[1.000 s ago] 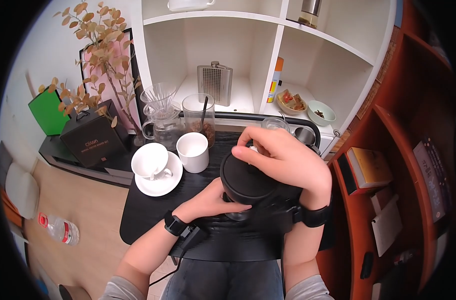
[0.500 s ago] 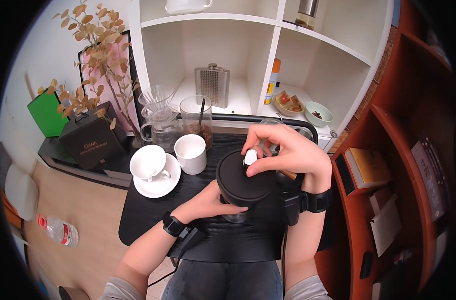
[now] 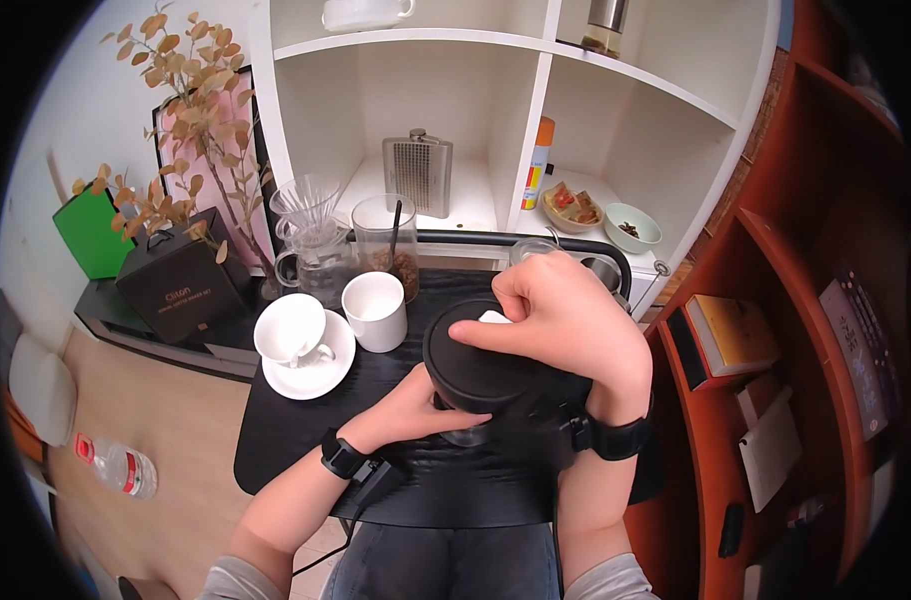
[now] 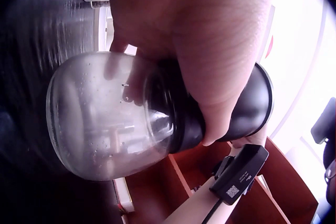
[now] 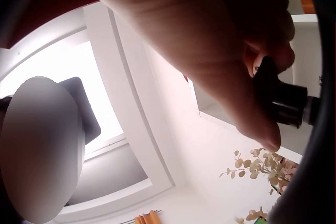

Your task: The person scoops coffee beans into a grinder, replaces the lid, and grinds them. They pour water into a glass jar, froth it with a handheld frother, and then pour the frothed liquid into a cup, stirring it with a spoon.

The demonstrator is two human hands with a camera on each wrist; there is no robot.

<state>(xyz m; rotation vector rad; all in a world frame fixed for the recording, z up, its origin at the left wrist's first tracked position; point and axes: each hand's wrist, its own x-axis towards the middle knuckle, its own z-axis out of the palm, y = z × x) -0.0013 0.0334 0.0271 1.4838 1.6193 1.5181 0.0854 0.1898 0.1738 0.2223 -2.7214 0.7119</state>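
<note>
A hand coffee grinder with a wide black top stands on the black table, close in front of the person. Its clear glass jar shows below a black collar in the left wrist view. My left hand grips the grinder's neck, thumb across the near side. Over the top, my right hand pinches a small knob between thumb and curled fingers. The knob looks black in the right wrist view and catches white light in the head view. The hand hides part of the grinder's top.
Left of the grinder are a white mug, a white cup on a saucer, a glass dripper set and a bean jar. Shelves rise behind. A glass jar stands beyond the right hand.
My right hand has turned with the knob about the grinder's top, exposing it half a second ago and largely covering it now. The left hand keeps its grip on the neck.
</note>
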